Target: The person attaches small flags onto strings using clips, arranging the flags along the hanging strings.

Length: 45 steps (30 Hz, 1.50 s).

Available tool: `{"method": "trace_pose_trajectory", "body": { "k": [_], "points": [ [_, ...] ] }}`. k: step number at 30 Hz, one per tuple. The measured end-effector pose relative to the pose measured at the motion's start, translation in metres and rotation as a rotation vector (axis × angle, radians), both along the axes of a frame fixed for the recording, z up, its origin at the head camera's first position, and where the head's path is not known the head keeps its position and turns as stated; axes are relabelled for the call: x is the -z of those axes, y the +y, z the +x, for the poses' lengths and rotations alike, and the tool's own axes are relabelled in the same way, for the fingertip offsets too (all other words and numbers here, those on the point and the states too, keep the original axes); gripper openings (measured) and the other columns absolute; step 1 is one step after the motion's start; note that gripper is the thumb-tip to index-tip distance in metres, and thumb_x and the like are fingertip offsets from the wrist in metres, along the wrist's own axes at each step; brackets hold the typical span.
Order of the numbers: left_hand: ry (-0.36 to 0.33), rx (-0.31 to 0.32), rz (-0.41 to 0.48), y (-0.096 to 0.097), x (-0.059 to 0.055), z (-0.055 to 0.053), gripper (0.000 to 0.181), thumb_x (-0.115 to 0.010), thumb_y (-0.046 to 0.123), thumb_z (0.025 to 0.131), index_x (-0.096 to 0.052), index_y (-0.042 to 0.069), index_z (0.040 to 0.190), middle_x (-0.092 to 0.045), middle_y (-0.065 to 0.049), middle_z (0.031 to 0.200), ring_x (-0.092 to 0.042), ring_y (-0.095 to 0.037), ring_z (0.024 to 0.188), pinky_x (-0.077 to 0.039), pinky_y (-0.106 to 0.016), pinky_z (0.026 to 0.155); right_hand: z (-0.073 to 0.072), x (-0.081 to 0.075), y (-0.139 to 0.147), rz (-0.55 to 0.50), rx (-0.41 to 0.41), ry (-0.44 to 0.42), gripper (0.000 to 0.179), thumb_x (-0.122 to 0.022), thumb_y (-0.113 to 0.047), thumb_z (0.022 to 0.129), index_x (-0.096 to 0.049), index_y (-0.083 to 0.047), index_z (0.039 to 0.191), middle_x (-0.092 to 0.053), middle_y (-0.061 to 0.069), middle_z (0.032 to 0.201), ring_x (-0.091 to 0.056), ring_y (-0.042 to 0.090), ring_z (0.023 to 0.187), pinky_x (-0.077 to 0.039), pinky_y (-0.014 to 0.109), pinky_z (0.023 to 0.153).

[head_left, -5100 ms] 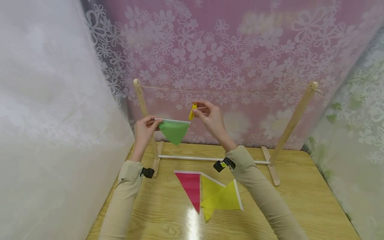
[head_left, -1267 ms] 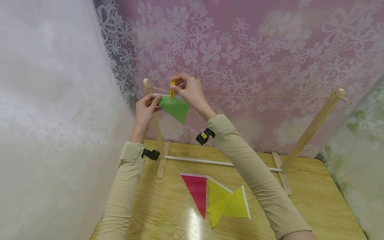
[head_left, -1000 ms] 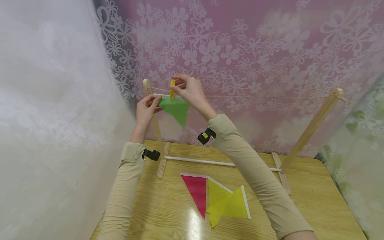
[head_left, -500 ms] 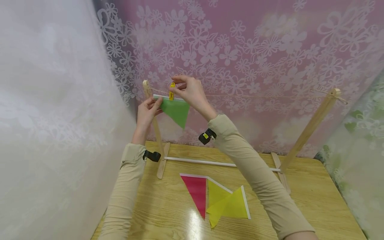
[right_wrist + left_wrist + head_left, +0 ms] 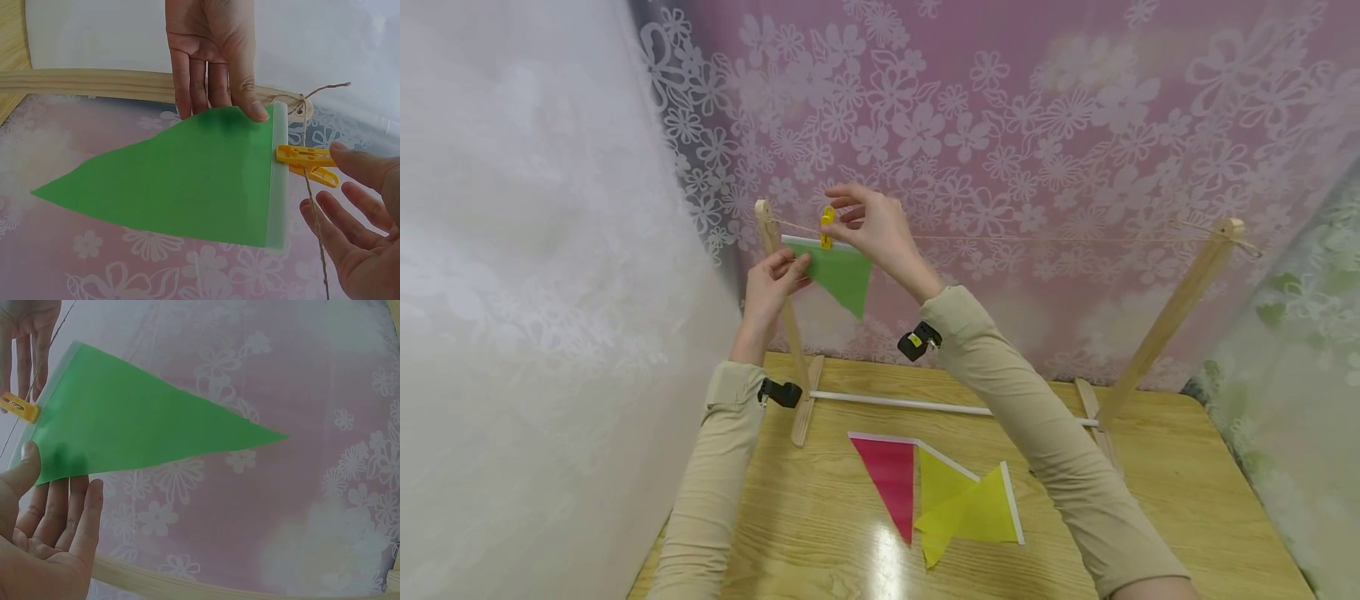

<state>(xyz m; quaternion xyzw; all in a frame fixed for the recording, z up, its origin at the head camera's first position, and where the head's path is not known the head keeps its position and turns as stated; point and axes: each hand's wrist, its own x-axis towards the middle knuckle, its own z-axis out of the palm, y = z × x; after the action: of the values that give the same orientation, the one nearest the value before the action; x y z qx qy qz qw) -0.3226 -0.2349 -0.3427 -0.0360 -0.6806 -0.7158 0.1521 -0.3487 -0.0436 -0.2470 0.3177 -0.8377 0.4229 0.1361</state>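
Raised since earlier: green pennant (image 5: 841, 273), seemingly fastened by yellow clip (image 5: 304, 154), between pinching left hand (image 5: 767, 287) and spread-fingered right hand (image 5: 882, 230).

No text, brand, number or sign can be read in any of the three views. The one label that shows is a small yellow-green sticker (image 5: 914, 340) on the black wrist camera (image 5: 909, 349) at the right sleeve (image 5: 958, 323); whether it bears print cannot be told. Fine dark detail in the yellow clothespin (image 5: 30, 413) does not read as lettering.
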Motion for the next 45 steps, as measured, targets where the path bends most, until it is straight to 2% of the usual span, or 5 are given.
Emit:
{"method": "trace_pose_trajectory", "body": {
  "k": [7, 14, 24, 32, 45],
  "points": [
    [-0.027, 0.015, -0.034, 0.000, 0.005, -0.001, 0.036, -0.069, 0.017, 0.098, -0.061, -0.006, 0.125, -0.071, 0.004, 0.099, -0.069, -0.008, 0.091, -0.057, -0.034, 0.097, 0.002, 0.001, 0.002, 0.014, 0.004, -0.008, 0.056, -0.081, -0.025, 0.089, -0.060, -0.014, 0.139, -0.068, 0.009, 0.130, -0.069, 0.022, 0.110, -0.058, 0.029, 0.093],
    [-0.031, 0.025, -0.105, 0.002, 0.007, 0.001, 0.045, -0.070, 0.020, 0.098, -0.058, -0.003, 0.135, -0.064, -0.019, 0.129, -0.065, -0.015, 0.109, -0.053, -0.034, 0.104, 0.004, 0.002, 0.006, 0.001, -0.007, -0.017, 0.060, -0.083, -0.027, 0.086, -0.060, -0.016, 0.140, -0.067, 0.010, 0.132, -0.067, 0.023, 0.113, -0.057, 0.032, 0.095],
    [-0.053, 0.045, -0.114, 0.004, 0.007, 0.003, 0.055, -0.068, 0.023, 0.100, -0.049, 0.004, 0.148, -0.055, -0.017, 0.146, -0.053, -0.029, 0.135, -0.045, -0.037, 0.114, 0.004, 0.005, 0.010, -0.007, -0.025, -0.013, 0.061, -0.083, -0.024, 0.086, -0.059, -0.014, 0.141, -0.065, 0.015, 0.132, -0.065, 0.029, 0.117, -0.056, 0.039, 0.099],
    [-0.002, 0.056, -0.092, 0.008, 0.009, 0.001, 0.056, -0.064, 0.019, 0.102, -0.044, 0.006, 0.153, -0.054, -0.014, 0.148, -0.056, -0.029, 0.132, -0.050, -0.036, 0.108, 0.007, 0.005, 0.014, -0.040, -0.042, 0.002, 0.060, -0.084, -0.017, 0.084, -0.060, -0.012, 0.139, -0.065, 0.014, 0.132, -0.064, 0.028, 0.119, -0.053, 0.039, 0.105],
    [0.001, 0.068, -0.109, 0.012, 0.006, 0.004, 0.051, -0.064, 0.019, 0.102, -0.050, 0.003, 0.148, -0.057, -0.019, 0.144, -0.058, -0.031, 0.129, -0.052, -0.037, 0.106, 0.010, 0.006, 0.024, -0.057, -0.047, 0.039, 0.053, -0.079, -0.008, 0.089, -0.061, -0.011, 0.138, -0.066, 0.010, 0.132, -0.064, 0.026, 0.119, -0.053, 0.031, 0.104]
  ]
}}
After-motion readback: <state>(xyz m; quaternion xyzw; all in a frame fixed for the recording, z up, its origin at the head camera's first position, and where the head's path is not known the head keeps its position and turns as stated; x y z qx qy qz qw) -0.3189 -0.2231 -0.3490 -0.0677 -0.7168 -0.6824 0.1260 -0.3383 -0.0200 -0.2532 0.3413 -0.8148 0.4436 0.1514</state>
